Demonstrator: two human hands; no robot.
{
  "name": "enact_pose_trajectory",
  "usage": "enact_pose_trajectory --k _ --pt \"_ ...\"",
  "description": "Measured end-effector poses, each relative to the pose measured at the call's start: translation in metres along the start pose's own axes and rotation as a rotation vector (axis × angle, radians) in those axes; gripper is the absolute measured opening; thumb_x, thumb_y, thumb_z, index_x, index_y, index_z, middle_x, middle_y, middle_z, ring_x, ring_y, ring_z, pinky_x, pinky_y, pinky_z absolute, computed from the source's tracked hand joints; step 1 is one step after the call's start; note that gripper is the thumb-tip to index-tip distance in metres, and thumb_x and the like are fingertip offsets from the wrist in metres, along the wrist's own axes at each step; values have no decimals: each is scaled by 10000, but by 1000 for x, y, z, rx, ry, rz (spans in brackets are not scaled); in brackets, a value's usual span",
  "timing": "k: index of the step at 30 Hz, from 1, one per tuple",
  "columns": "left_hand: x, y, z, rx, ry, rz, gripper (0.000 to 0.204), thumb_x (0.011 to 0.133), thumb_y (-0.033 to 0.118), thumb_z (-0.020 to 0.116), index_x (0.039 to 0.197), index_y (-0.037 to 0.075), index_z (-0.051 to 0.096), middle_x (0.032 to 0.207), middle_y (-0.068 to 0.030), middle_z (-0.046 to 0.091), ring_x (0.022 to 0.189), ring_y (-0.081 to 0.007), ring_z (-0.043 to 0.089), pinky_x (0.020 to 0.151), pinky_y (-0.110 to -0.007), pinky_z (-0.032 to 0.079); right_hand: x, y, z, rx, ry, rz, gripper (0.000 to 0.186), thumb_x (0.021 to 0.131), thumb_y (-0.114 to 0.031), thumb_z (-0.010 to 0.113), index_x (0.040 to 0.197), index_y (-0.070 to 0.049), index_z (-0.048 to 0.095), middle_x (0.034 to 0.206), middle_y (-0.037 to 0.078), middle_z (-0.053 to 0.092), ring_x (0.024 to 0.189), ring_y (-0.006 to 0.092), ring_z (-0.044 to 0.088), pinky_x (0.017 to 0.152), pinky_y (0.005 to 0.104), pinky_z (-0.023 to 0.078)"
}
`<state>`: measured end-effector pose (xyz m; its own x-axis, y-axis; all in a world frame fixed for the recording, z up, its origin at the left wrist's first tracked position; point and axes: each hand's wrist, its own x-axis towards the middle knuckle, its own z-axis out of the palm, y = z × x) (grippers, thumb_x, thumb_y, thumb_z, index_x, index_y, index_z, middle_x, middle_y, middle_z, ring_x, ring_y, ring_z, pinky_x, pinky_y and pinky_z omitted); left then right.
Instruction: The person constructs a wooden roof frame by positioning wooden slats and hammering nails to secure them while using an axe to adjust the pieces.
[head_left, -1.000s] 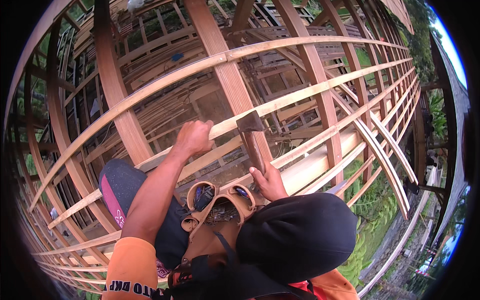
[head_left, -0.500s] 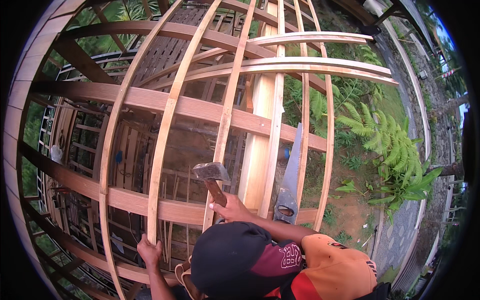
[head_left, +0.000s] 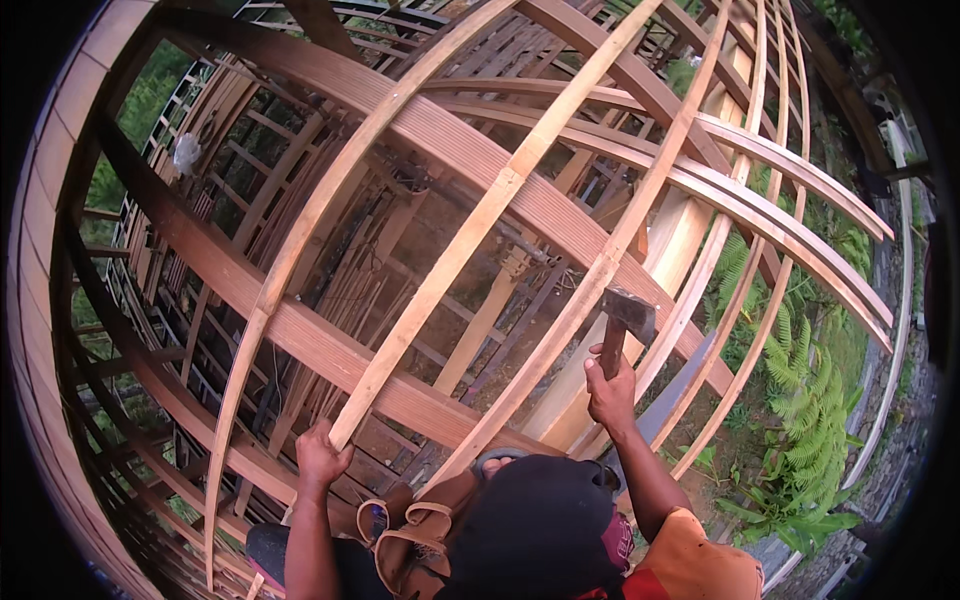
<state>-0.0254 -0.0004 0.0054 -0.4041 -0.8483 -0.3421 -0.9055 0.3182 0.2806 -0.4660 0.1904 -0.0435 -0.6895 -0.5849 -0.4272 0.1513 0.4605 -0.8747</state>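
My right hand (head_left: 610, 388) is closed round the wooden handle of a hammer (head_left: 628, 312), its dark metal head up beside a long narrow batten. Toward the lower left, my left hand (head_left: 322, 455) wraps round the near end of another wooden batten (head_left: 440, 290). This batten slants across the thicker reddish beams (head_left: 350, 355). A handsaw (head_left: 678, 388) lies behind my right forearm, its blade partly showing and its handle hidden. Wide pale planks (head_left: 570, 405) lie below the hammer.
Several battens cross the beams, with open gaps to a lower level between them. Two pale strips (head_left: 790, 215) jut out to the right. A brown leather tool pouch (head_left: 410, 550) hangs by a dark cap (head_left: 545, 530) at the lower edge. Ferns (head_left: 800, 375) grow below right.
The view has turned, so the battens now slant more. My right hand has carried the hammer to the right, away from the cap. My left hand still grips the batten's end.
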Motion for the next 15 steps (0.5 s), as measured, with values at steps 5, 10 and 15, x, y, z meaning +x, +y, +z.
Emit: enact_pose_trajectory --k 5,10,15 --pt "10 -14 3 -17 -112 34 385 701 352 756 900 76 576 835 -176 662 797 -419 655 713 -523 531 -17 -19 47 235 -125 -22 462 948 -130 640 1343 1 439 766 3 508 596 75 477 532 230 397" --pt "-2 -8 -18 11 -100 -9 407 730 371 742 951 71 576 915 -150 671 871 -396 663 737 -528 530 -17 -12 72 211 -366 -77 520 985 -165 620 1411 11 381 791 13 487 627 86 458 571 244 380" --pt "2 -2 -3 -22 -93 7 465 737 401 749 1008 50 608 943 -184 687 925 -389 671 822 -508 520 -14 -14 73 146 -392 -166 512 1000 -176 614 1430 -12 389 793 -2 482 642 69 422 578 232 343"
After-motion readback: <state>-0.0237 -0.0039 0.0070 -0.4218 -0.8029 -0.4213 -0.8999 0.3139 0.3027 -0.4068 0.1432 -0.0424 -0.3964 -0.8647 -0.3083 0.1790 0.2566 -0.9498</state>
